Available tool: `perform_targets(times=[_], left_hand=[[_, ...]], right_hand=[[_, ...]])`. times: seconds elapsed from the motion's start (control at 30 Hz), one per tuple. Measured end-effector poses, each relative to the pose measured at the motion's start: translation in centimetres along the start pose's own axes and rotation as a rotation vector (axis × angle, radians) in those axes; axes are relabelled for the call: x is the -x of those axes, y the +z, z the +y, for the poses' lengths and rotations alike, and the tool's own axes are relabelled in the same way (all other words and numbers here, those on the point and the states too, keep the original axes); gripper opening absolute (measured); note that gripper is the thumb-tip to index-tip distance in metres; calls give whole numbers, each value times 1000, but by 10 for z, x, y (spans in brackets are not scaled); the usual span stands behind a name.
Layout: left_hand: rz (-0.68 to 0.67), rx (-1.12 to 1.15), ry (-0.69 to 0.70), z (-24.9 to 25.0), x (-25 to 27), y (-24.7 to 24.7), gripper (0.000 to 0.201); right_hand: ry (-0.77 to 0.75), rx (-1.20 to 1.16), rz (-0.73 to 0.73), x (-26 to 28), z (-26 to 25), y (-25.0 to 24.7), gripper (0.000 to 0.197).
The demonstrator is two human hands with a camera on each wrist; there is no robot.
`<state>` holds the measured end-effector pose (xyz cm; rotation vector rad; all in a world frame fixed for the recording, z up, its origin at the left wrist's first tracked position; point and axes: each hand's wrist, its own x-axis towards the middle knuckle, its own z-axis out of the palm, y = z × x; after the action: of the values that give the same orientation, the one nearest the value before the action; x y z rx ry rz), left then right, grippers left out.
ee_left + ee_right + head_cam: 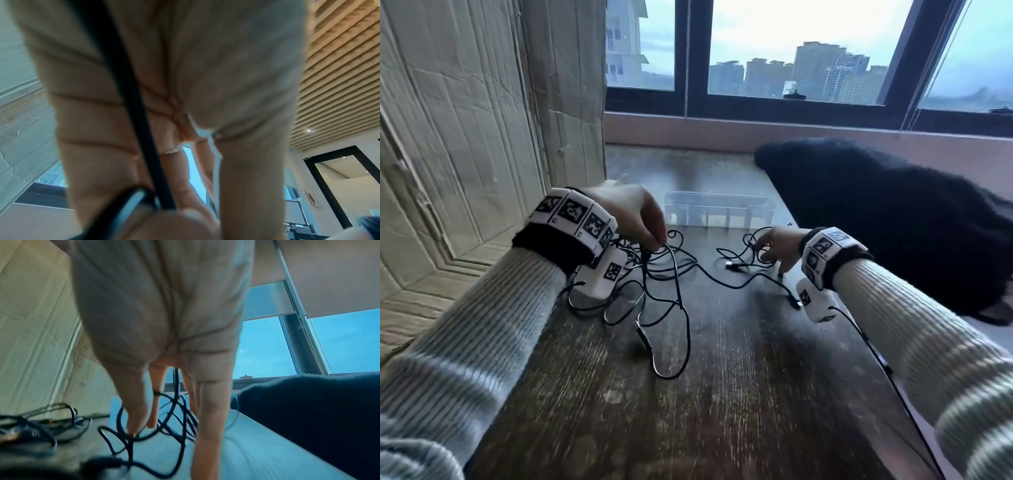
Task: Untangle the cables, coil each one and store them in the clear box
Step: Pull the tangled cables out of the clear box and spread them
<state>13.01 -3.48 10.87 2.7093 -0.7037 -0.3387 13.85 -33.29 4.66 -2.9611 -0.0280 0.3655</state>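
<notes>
Several thin black cables [690, 265] lie tangled on the dark wooden table [722, 394], with loops trailing toward me. My left hand [655, 245] is raised slightly over the left part of the tangle and pinches one strand between thumb and fingertips. In the left wrist view that cable [131, 97] runs across the palm to the pinch. My right hand [770, 257] reaches down with straight, spread fingers onto the right-hand loops; its fingertips [131, 428] touch the cable [176, 408] without closing on it. The clear box [719, 209] stands empty behind the cables.
A dark fleece garment [893, 219] covers the right side of the table up to the box. Cardboard sheets [465, 137] wall off the left. A window [791, 51] lies beyond the table's far edge. Loose plugs [732, 265] lie between my hands.
</notes>
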Motion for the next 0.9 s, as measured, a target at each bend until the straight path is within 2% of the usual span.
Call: perform_targets(times=[0.07, 0.1, 0.13, 0.17, 0.2, 0.23, 0.3, 0.37, 0.43, 0.53, 0.63, 0.7, 0.8, 0.9], left_hand=[[11, 62, 14, -2, 2, 0, 19], [41, 79, 32, -2, 1, 0, 23], [90, 100, 52, -1, 0, -1, 24], [151, 141, 79, 2, 0, -1, 21], [217, 193, 115, 6, 0, -1, 19], [289, 231, 157, 11, -1, 0, 18], [442, 243, 255, 22, -3, 1, 18], [596, 264, 316, 28, -5, 1, 17], [666, 305, 317, 25, -6, 0, 15], [599, 182, 265, 5, -9, 8, 9], [537, 6, 136, -26, -13, 24, 10], [557, -105, 50, -48, -15, 34, 14], [588, -160, 11, -75, -14, 43, 19], [500, -87, -62, -101, -13, 50, 17]], right_hand=[[-22, 42, -44, 14, -10, -9, 48], [-31, 136, 11, 23, -17, -17, 47], [-47, 249, 119, 34, -26, -25, 45], [-89, 266, 239, 44, -35, -32, 41], [-144, 141, 319, 53, -46, -38, 42], [-203, -105, 335, 61, -58, -42, 47], [-294, -585, 158, 74, -82, -44, 56], [-350, -763, 5, 80, -96, -39, 48], [-412, -857, -3, 85, -104, -36, 28], [-434, -1003, 206, 88, -104, -48, 19], [-449, -1229, 391, 94, -96, -73, 16], [-483, -1400, 434, 99, -90, -87, 14], [-560, -1675, 446, 105, -81, -99, 18], [-709, -1973, 442, 109, -65, -108, 24]])
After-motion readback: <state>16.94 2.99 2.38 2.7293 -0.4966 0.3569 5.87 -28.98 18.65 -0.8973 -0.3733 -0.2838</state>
